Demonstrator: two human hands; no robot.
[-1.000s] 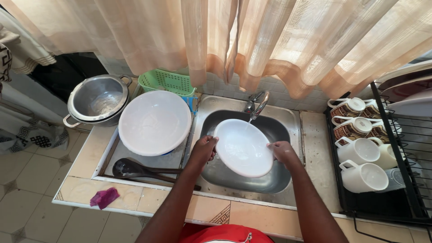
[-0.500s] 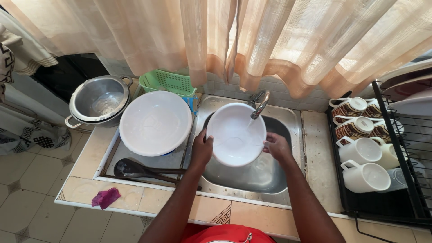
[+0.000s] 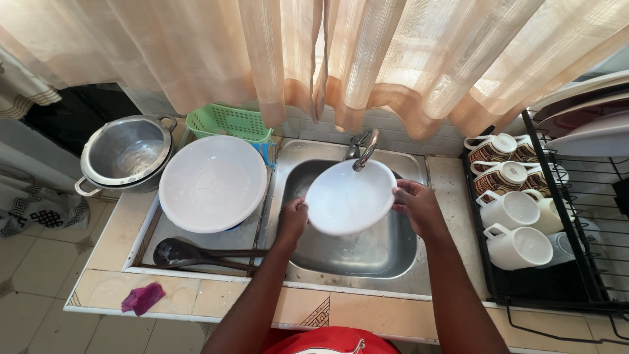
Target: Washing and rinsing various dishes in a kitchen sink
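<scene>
The steel sink lies below both sets of fingers, its basin wet. Over it a white bowl is held tilted, hollow side up toward the camera, its far rim right under the tap, likely so that any water falls into the basin. It looks plain, glossy and round, with no visible marks. The left hand clasps the near-left rim, fingers curled behind it; the right hand pinches the right rim, thumb on the inside. Well left of the left fingers a larger white basin rests upturned on the drainboard, a dark ladle beside it
</scene>
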